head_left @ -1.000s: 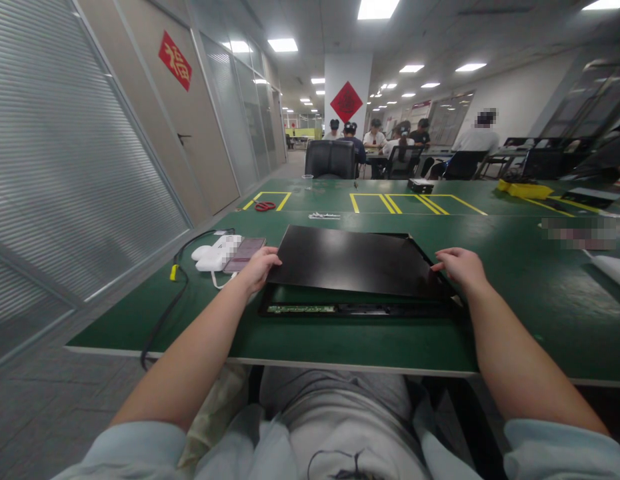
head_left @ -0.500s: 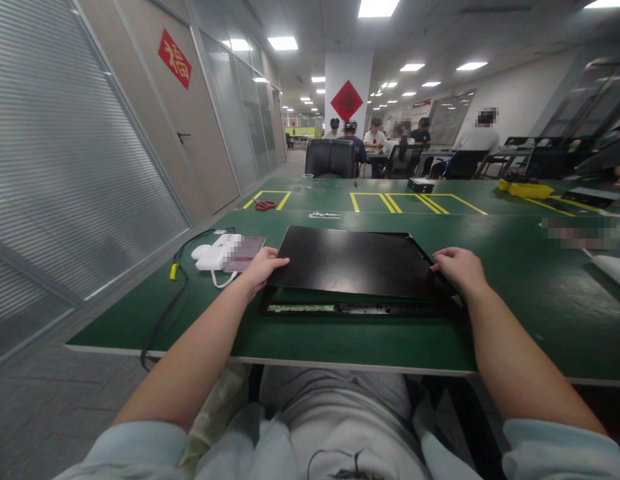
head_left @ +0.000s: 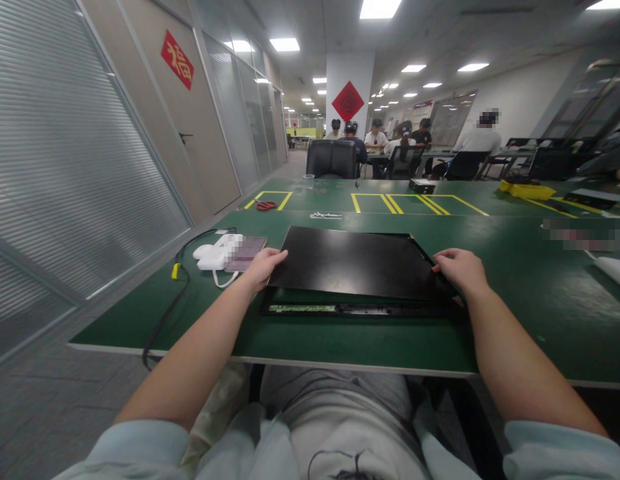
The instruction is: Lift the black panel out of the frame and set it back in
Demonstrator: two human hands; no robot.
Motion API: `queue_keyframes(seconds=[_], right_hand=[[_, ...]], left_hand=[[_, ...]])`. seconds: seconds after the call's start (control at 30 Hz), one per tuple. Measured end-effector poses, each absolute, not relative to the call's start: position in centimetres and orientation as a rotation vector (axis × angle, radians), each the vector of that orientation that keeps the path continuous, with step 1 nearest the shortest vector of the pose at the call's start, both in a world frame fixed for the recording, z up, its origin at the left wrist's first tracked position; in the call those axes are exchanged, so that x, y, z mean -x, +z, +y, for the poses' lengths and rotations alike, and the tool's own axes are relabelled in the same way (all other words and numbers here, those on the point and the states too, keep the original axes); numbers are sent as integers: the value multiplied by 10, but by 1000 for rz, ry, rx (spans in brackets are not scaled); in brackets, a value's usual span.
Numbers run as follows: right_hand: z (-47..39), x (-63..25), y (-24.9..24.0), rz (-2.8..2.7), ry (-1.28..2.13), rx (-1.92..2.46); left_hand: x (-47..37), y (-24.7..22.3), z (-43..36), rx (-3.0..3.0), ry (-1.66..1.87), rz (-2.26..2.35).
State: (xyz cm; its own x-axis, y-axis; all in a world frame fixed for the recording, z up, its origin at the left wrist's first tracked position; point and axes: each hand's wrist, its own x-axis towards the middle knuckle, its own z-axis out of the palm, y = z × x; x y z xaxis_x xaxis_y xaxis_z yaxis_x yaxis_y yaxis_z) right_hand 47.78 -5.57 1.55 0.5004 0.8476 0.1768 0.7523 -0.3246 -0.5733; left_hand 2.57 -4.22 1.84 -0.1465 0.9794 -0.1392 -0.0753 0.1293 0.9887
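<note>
A flat black screen panel [head_left: 350, 263] lies tilted over a shallow black frame [head_left: 390, 310], its left side raised. Along the frame's near edge shows a strip of green circuit board [head_left: 300, 309]. My left hand [head_left: 265, 265] grips the panel's left edge, thumb on top and fingers underneath. At the opposite side, my right hand [head_left: 460, 270] is closed with its fingertips on the frame's right edge, close to the panel. Its lower fingers are partly hidden.
Left of the panel are a white charger-like device [head_left: 220, 252], a phone [head_left: 247, 253] and a black cable [head_left: 163, 320]. Red scissors [head_left: 266, 205] and small white pieces [head_left: 326, 215] lie beyond. A yellow tray [head_left: 527, 190] stands far right; people sit in the background.
My left thumb has drawn back slightly toward the panel's left edge. The panel and my right hand look nearly unchanged, and the view has shifted a little.
</note>
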Motion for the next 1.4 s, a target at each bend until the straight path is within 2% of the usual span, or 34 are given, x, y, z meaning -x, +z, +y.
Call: queue_keyframes(seconds=[0.5,1.4], right_hand=[[-56,-478,14,-1343,160,2147],[-54,-480,15,-1270,362,2125]], left_hand=[[-23,13,-37,-977,1241,1327],[-17,1,-28,-1059,1333,1442]])
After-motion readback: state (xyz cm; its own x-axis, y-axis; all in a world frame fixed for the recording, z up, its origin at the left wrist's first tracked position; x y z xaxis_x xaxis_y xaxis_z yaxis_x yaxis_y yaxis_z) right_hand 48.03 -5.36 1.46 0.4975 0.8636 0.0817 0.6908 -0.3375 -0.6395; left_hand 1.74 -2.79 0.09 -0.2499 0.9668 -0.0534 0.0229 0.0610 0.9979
